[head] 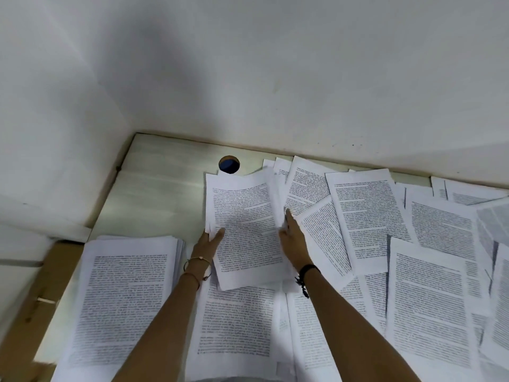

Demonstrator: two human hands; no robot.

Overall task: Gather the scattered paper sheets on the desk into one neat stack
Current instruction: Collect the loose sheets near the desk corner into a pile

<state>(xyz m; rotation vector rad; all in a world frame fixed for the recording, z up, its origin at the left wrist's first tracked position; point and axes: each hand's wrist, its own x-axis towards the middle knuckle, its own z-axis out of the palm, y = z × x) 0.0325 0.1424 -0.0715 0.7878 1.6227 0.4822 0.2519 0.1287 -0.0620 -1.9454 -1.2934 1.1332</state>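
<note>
Small sheaf (245,230) held between both hands, mid-bench, far edge bowed up near the cable hole (229,164).

Left hand (208,239) pinches the sheaf's left edge, thumb on top, fingers out of sight beneath: a carrying grip.

Right hand (293,238) lies straight-fingered against the right edge, spread rather than curled. It looks to be squaring the pages against the left hand, not lifting them. Whether its thumb tucks under, can't tell.

Stack (124,299) sits at the near left of the bench (165,194), just beside the left forearm, edges roughly even. Likely where the sheaf is headed.

Loose sheets (427,299) cover the right side at all angles, overlapping, some running under the sheaf and the arms. Much gathering left, I'd judge.
</note>
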